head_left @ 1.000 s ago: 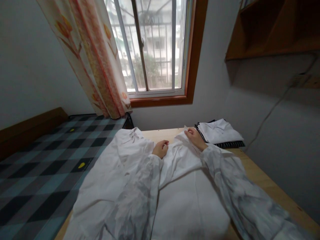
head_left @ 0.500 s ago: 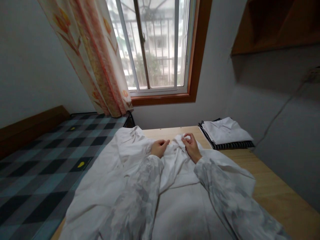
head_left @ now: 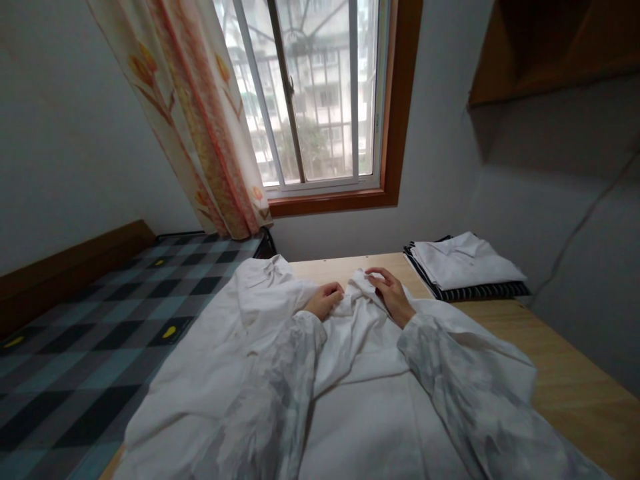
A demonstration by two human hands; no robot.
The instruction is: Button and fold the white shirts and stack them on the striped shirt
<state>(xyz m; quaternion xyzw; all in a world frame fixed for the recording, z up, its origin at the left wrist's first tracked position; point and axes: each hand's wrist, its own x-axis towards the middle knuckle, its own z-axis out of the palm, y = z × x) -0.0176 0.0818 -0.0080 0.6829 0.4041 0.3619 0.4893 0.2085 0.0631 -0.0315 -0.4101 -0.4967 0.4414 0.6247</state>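
A wide white garment (head_left: 240,347) lies spread on the wooden table, wrinkled and bunched near its far edge. My left hand (head_left: 325,301) rests at that far edge, its fingers curled closed on the cloth. To the right of it, my right hand (head_left: 394,299) has thumb and fingers at a raised fold of the same garment, pinching it. The fingertips of both hands are partly hidden in the fabric. My loose grey-and-white patterned sleeves cover part of the garment.
On the far right of the table (head_left: 570,367) sits a folded stack with a white cloth (head_left: 470,261) over a black striped one (head_left: 485,291). A checked bed (head_left: 115,347) adjoins the left side. Beyond are a curtain (head_left: 200,133), a window and a wall shelf (head_left: 550,67).
My left hand has turned more palm-down and curled onto the cloth. My right hand has shifted slightly right, fingers still at the fold. The view has tilted a little.
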